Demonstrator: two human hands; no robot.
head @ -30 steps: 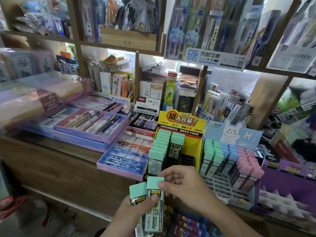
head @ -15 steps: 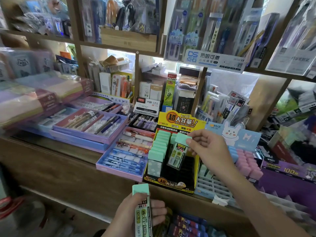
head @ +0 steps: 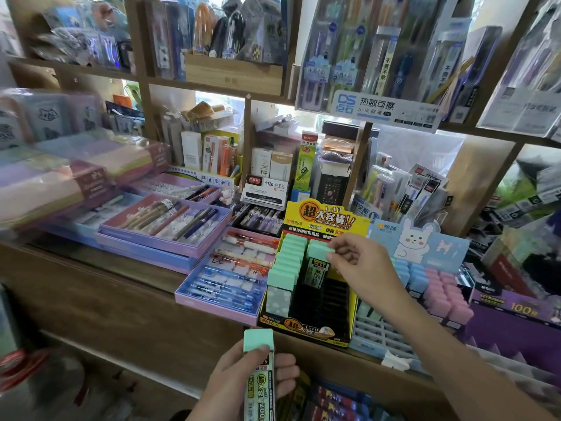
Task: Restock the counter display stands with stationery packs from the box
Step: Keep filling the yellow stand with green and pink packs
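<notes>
A yellow counter display stand (head: pixel 353 308) holds a left column of mint-capped lead packs (head: pixel 287 264); its right column is mostly bare black slots. My right hand (head: pixel 362 265) pinches the mint cap of one pack (head: pixel 318 262) standing near the top of the right column. Low in front of the counter, my left hand (head: pixel 243 381) grips another mint-capped pack (head: pixel 258 369) upright. The box is partly seen below the counter edge, with dark packs (head: pixel 337 402) inside.
A blue rabbit stand (head: pixel 419 241) with blue and pink packs sits just right of the yellow one. Lilac pen trays (head: pixel 224 284) lie to its left. A purple stand (head: pixel 513 317) is at far right. Shelves of pens hang above.
My right hand carried one pack from my left hand up to the yellow stand and lowered it into the right column. My left hand stayed low with the remaining pack.
</notes>
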